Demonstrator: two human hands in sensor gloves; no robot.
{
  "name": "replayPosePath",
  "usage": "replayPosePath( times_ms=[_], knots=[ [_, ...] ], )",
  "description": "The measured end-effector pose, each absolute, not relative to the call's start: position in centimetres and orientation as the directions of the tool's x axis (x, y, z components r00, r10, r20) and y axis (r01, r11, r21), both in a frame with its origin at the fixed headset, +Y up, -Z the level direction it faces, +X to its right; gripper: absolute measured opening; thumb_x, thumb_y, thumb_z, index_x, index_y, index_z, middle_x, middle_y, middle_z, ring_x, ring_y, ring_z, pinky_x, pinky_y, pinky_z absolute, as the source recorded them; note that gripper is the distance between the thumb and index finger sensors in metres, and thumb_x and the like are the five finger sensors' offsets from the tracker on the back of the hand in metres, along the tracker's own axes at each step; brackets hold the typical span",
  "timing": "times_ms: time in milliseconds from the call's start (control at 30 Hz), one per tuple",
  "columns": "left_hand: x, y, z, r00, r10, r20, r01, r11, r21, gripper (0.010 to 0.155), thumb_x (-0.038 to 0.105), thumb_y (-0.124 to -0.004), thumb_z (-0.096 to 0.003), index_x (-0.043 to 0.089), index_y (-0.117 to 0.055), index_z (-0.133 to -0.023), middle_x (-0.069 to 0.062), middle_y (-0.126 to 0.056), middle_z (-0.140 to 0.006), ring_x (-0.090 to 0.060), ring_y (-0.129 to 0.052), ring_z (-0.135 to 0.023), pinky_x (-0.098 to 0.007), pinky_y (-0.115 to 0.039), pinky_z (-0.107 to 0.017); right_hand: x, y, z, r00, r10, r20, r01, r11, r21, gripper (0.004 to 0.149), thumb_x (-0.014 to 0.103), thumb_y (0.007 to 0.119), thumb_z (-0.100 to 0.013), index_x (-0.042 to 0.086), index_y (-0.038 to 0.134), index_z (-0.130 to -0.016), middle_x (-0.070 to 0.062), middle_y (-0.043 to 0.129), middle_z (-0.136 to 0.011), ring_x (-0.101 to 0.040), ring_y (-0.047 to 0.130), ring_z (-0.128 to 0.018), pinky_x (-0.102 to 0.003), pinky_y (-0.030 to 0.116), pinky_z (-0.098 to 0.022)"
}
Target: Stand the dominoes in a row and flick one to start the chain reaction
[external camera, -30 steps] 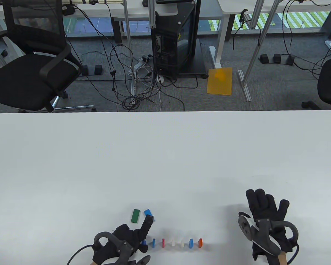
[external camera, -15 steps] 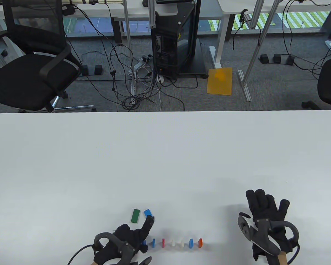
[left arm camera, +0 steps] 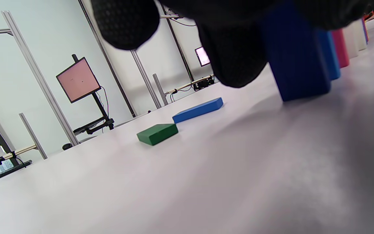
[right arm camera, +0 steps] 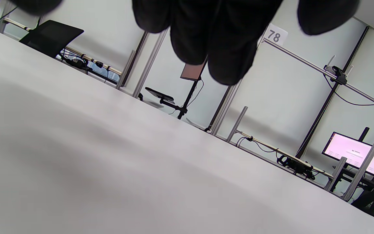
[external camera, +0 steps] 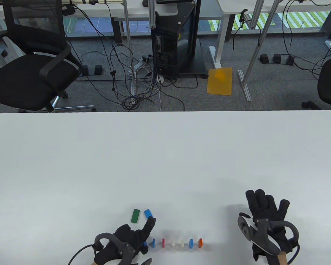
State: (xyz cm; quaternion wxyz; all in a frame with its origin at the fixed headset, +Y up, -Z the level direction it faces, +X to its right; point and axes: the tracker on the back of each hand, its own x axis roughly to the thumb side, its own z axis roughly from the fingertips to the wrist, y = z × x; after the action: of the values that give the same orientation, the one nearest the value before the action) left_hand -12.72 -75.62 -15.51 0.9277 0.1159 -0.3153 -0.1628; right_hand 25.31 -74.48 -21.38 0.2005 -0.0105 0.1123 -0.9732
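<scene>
Your left hand (external camera: 124, 243) pinches the dark blue domino (left arm camera: 295, 61), steadying it at the row's (external camera: 176, 243) end; your right hand (external camera: 264, 215) rests flat, fingers apart.

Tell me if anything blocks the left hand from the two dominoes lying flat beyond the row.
Nothing visible does. The left hand is at the row's left end by the dark blue domino; bare table lies between it and the flat green domino and blue domino.
</scene>
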Motion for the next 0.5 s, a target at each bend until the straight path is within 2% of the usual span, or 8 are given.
replayPosePath(
  times_ms=[500],
  knots=[
    [-12.75,-75.64,-15.52,0.744,-0.385,0.546,0.241,0.917,0.318,0.091,0.064,-0.069,-0.0271,0.018,-0.053,-0.105,0.027,-0.099,-0.069,0.019,-0.095,-0.015,-0.02,-0.088,-0.049,25.27,-74.53,-21.38,-0.917,-0.398,-0.022,0.393,-0.893,-0.217,0.086,0.058,0.061,-0.033,0.016,0.045,-0.107,-0.018,0.062,-0.11,-0.043,0.081,-0.093,-0.077,0.053,-0.061]
  ],
)
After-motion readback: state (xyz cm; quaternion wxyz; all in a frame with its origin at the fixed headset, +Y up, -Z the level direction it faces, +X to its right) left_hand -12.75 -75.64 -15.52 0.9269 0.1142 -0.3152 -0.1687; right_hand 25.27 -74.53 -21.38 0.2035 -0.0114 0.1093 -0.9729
